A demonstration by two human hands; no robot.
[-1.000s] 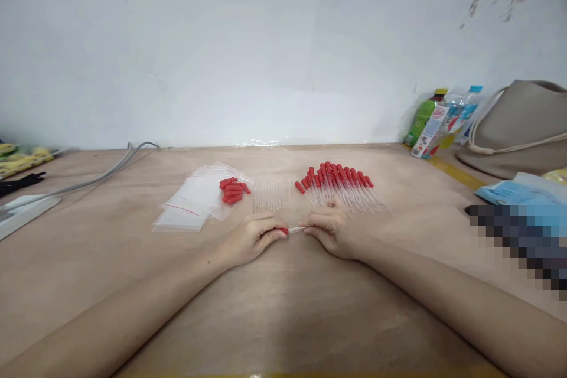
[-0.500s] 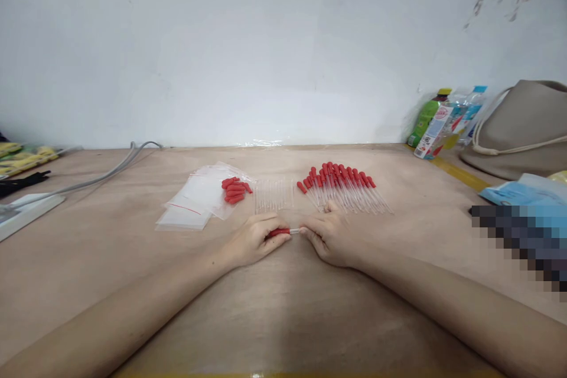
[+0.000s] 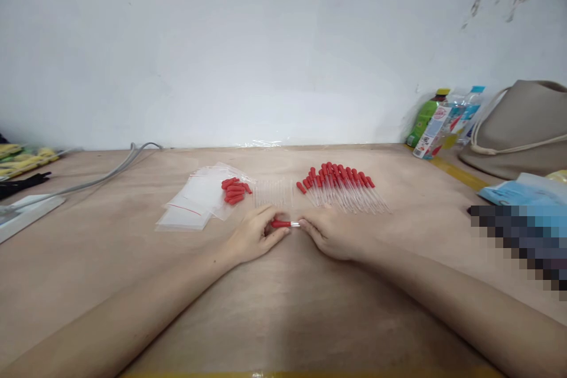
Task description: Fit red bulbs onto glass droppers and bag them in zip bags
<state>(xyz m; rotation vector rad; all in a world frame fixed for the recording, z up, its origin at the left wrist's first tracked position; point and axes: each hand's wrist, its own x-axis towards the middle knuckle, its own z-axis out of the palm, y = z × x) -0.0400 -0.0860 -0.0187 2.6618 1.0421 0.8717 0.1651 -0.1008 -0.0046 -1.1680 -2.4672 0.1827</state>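
A dropper with a red rubber bulb (image 3: 281,224) and a clear tube lies level between my two hands. My right hand (image 3: 330,232) pinches its clear tube, the rest of which is hidden under the fingers. Around the bulb, the thumb and fingers of my left hand (image 3: 257,235) are spread apart; whether any finger touches it is hard to see. Just beyond my hands lies a row of clear tubes (image 3: 272,194). Loose red bulbs (image 3: 234,191) rest on clear zip bags (image 3: 183,198) to the left. Several red-topped droppers (image 3: 339,183) lie fanned out behind my right hand.
Bottles (image 3: 427,121) and a grey-brown drawstring bag (image 3: 518,124) stand at the back right, near a blue packet (image 3: 514,195). On the left are a grey cable (image 3: 110,172), a white power strip (image 3: 31,215) and a black and yellow pile (image 3: 29,159). A wall closes off the back.
My left thumb and fingers have parted from around the red bulb, so more of it shows. Both hands have shifted slightly away from me with the dropper.
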